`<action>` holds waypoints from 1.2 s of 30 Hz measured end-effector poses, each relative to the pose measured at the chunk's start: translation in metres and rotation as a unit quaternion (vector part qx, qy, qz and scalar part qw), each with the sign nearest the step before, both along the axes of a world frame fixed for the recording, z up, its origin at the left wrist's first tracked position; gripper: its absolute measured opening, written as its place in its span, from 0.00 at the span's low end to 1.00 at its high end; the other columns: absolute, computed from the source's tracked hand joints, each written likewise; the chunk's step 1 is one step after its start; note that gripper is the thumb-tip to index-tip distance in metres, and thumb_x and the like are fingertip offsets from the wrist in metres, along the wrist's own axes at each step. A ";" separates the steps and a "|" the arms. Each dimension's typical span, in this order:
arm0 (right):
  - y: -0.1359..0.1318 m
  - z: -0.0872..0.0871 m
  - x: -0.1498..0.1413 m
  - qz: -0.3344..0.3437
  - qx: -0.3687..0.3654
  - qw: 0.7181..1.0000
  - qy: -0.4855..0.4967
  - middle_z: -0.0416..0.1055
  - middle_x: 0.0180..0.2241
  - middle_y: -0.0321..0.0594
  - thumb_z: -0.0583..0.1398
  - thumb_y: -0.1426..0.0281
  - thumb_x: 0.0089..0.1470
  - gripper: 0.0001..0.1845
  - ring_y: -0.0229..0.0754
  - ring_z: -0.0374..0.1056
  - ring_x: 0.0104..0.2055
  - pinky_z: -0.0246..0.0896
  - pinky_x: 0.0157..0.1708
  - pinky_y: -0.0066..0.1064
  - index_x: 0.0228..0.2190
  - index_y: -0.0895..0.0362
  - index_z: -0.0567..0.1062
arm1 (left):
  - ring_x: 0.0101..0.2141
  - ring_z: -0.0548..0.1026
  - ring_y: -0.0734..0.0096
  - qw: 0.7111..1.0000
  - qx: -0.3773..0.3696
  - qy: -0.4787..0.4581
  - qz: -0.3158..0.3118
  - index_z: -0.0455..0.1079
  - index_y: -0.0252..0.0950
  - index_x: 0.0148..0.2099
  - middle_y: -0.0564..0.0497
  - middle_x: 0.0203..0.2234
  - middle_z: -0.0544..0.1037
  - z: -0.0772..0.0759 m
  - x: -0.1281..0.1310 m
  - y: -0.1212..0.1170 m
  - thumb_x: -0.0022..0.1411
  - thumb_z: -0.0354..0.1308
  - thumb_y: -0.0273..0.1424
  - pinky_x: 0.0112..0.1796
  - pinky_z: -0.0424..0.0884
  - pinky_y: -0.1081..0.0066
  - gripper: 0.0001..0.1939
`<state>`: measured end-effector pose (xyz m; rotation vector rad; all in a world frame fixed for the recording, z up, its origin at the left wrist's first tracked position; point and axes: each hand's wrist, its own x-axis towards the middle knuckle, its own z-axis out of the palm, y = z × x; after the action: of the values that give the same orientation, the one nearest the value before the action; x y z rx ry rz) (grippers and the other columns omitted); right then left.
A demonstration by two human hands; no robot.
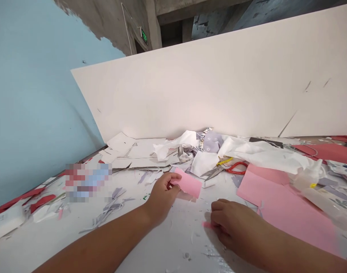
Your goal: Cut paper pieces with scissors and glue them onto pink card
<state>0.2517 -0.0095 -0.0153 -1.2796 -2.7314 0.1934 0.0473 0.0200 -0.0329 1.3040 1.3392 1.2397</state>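
While a white board [190, 83] stands behind the paper-strewn white table [173, 246], a large pink paper sheet [287, 212] lies toward the right, beside red-handled scissors [236, 168]. The left hand [162, 197] pinches the edge of a pink paper piece [187, 182] between thumb and fingers. The right hand [233, 223] rests on the table, its fingers curled narrowly, with a tiny pink scrap [207, 225] poking out at their tips.
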 end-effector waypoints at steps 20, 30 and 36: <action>0.073 -0.005 0.061 -0.165 0.264 0.950 -0.032 0.66 0.48 0.51 0.51 0.79 0.45 0.21 0.58 0.61 0.48 0.59 0.39 0.47 0.42 0.57 0.71 | 0.42 0.67 0.64 0.931 0.103 0.296 -0.187 0.67 0.42 0.51 0.48 0.44 0.72 0.012 0.007 -0.021 0.58 0.45 0.30 0.44 0.62 0.66 0.19; 0.038 -0.013 0.026 -0.011 0.077 0.992 0.096 0.70 0.39 0.45 0.50 0.76 0.50 0.16 0.47 0.65 0.41 0.62 0.39 0.40 0.39 0.55 0.71 | 0.52 0.55 0.55 0.871 0.119 0.403 -0.256 0.52 0.44 0.61 0.51 0.56 0.61 0.017 0.011 -0.017 0.57 0.47 0.32 0.53 0.48 0.54 0.28; 0.045 -0.018 0.030 -0.062 0.041 0.974 0.215 0.71 0.36 0.41 0.49 0.76 0.50 0.13 0.44 0.66 0.40 0.63 0.40 0.36 0.33 0.55 0.71 | 0.53 0.55 0.55 0.870 0.090 0.399 -0.276 0.49 0.44 0.62 0.53 0.58 0.58 0.020 0.011 -0.017 0.58 0.45 0.32 0.53 0.47 0.52 0.28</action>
<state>0.2821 0.0351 -0.0332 -1.2141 -2.2656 0.3037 0.0582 0.0029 -0.0128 2.2883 1.2278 0.4138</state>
